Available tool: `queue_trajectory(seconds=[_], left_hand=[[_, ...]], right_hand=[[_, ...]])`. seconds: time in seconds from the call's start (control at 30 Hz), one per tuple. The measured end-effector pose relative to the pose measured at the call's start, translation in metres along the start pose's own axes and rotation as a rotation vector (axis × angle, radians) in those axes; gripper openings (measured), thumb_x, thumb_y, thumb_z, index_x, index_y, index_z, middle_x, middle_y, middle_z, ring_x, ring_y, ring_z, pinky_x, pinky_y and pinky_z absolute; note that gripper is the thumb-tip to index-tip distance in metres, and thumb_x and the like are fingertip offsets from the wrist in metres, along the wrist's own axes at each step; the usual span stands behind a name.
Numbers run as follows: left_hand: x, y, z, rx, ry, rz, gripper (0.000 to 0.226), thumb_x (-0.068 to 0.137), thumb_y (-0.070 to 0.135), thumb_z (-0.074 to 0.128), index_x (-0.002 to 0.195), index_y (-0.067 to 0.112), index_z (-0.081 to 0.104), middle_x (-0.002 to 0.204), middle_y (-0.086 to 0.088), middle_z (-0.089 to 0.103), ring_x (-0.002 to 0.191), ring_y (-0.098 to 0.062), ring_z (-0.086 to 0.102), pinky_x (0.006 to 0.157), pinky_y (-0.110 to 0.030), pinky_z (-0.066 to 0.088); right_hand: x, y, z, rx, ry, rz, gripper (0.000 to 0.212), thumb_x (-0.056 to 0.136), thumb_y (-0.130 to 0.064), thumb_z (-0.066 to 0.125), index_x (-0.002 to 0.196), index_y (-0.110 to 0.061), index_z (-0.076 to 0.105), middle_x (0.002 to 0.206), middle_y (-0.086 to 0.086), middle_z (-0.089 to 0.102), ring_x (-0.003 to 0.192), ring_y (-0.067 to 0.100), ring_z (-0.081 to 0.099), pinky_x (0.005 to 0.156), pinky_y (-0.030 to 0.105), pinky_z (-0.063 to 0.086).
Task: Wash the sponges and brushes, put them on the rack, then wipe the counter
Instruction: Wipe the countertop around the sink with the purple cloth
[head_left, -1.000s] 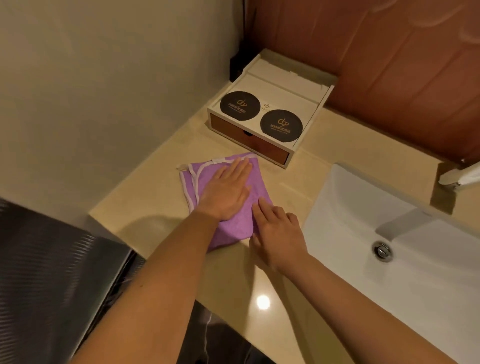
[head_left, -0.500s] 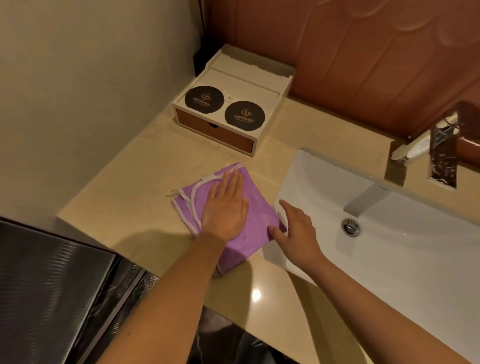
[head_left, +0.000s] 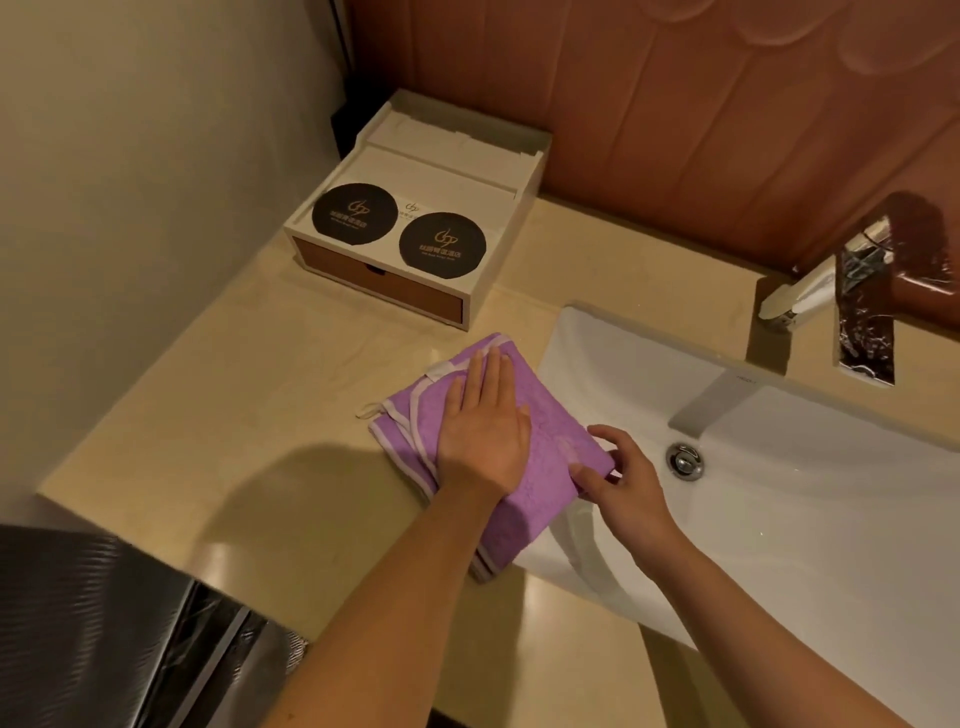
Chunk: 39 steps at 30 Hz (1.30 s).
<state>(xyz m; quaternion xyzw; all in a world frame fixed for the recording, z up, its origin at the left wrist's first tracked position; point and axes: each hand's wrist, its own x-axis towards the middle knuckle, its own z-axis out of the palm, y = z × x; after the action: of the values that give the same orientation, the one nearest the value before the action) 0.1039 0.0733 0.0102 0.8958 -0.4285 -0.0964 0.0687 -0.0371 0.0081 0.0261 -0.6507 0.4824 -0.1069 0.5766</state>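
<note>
Two hands press purple cloth (head_left: 540, 431) on beige counter (head_left: 218, 395).

one cloth (head_left: 545, 441), two coasters (head_left: 355, 213), one sink (head_left: 831, 519)

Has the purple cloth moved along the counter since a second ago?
Yes. The purple cloth has slid right, toward the sink. It lay wholly on the counter earlier; now its right edge overhangs the basin rim, and it lies farther from the white box.
</note>
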Motion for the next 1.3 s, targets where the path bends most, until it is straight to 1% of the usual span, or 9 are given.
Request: queue_trajectory(seconds=[0.3, 0.53, 0.67, 0.8, 0.87, 0.97, 1.07, 1.2, 1.3], left_hand=[[0.061, 0.037, -0.006, -0.152, -0.071, -0.046, 0.060, 0.100, 0.034, 0.017, 0.148, 0.008, -0.007, 0.158, -0.009, -0.010, 0.146, -0.022, -0.010, 0.117, -0.036, -0.002], [0.131, 0.052, -0.028, -0.491, -0.174, -0.116, 0.057, 0.100, 0.023, 0.024, 0.149, 0.013, -0.003, 0.158, -0.003, -0.012, 0.145, -0.018, -0.014, 0.117, -0.035, -0.005], [0.166, 0.060, -0.033, -0.570, -0.193, -0.163, 0.058, 0.099, 0.024, 0.024, 0.150, 0.013, -0.002, 0.158, -0.001, -0.013, 0.144, -0.016, -0.016, 0.117, -0.036, -0.007], [0.194, 0.062, -0.038, -0.778, -0.210, -0.216, 0.054, 0.101, 0.025, 0.022, 0.150, 0.016, 0.001, 0.159, 0.003, -0.008, 0.145, -0.011, -0.014, 0.118, -0.034, -0.005], [0.210, 0.065, -0.043, -0.872, -0.222, -0.254, 0.052, 0.102, 0.024, 0.020, 0.149, 0.014, 0.001, 0.159, 0.002, -0.008, 0.145, -0.011, -0.013, 0.117, -0.031, -0.005], [0.226, 0.066, -0.051, -0.687, -0.316, -0.293, 0.054, 0.103, 0.023, 0.020, 0.148, 0.009, -0.005, 0.158, -0.003, -0.012, 0.145, -0.018, -0.014, 0.116, -0.030, -0.002], [0.232, 0.061, -0.058, -0.375, -0.323, -0.203, 0.056, 0.102, 0.020, 0.023, 0.148, 0.006, -0.006, 0.158, -0.006, -0.013, 0.145, -0.022, -0.012, 0.117, -0.033, 0.001], [0.219, 0.043, -0.034, 0.045, -0.224, 0.058, 0.063, 0.101, 0.022, 0.026, 0.146, 0.005, -0.014, 0.157, -0.011, -0.017, 0.145, -0.023, -0.015, 0.119, -0.036, -0.003], [0.218, 0.044, -0.016, 0.056, -0.189, 0.027, 0.063, 0.101, 0.027, 0.024, 0.145, 0.005, -0.015, 0.156, -0.012, -0.018, 0.145, -0.024, -0.014, 0.117, -0.034, -0.009]], right_hand=[[0.052, -0.028, -0.032, 0.122, 0.117, -0.056, 0.043, 0.089, -0.001, 0.056, 0.126, -0.018, 0.045, 0.098, 0.005, 0.053, 0.076, 0.013, 0.060, 0.051, 0.017, 0.054], [0.122, -0.067, -0.056, 0.031, 0.204, -0.145, 0.046, 0.089, -0.004, 0.056, 0.131, -0.017, 0.044, 0.102, 0.006, 0.056, 0.093, 0.028, 0.060, 0.079, 0.042, 0.056], [0.161, -0.083, -0.066, 0.005, 0.227, -0.159, 0.043, 0.089, -0.003, 0.056, 0.129, -0.018, 0.047, 0.085, -0.004, 0.056, 0.085, 0.023, 0.059, 0.083, 0.038, 0.052], [0.193, -0.090, -0.067, 0.053, 0.278, -0.067, 0.039, 0.091, -0.004, 0.054, 0.126, -0.017, 0.049, 0.107, 0.009, 0.058, 0.089, 0.024, 0.055, 0.087, 0.044, 0.053], [0.208, -0.095, -0.069, 0.023, 0.358, -0.041, 0.037, 0.091, -0.008, 0.055, 0.127, -0.017, 0.050, 0.113, 0.010, 0.058, 0.092, 0.022, 0.053, 0.085, 0.033, 0.049], [0.212, -0.101, -0.070, -0.016, 0.391, -0.106, 0.039, 0.095, -0.011, 0.049, 0.134, -0.016, 0.044, 0.130, 0.010, 0.053, 0.114, 0.025, 0.051, 0.096, 0.030, 0.041], [0.202, -0.098, -0.055, -0.414, 0.284, -0.223, 0.047, 0.097, -0.021, 0.037, 0.143, -0.014, 0.032, 0.154, 0.011, 0.024, 0.142, 0.026, 0.021, 0.115, 0.031, 0.016], [0.198, -0.089, -0.032, -0.703, 0.132, -0.263, 0.054, 0.098, -0.036, 0.017, 0.150, -0.020, 0.014, 0.159, 0.009, 0.000, 0.147, 0.023, 0.001, 0.117, 0.029, 0.003], [0.215, -0.083, -0.028, -0.876, 0.129, -0.213, 0.054, 0.100, -0.037, 0.018, 0.150, -0.022, 0.002, 0.159, 0.007, -0.007, 0.147, 0.021, -0.007, 0.118, 0.032, -0.002]])
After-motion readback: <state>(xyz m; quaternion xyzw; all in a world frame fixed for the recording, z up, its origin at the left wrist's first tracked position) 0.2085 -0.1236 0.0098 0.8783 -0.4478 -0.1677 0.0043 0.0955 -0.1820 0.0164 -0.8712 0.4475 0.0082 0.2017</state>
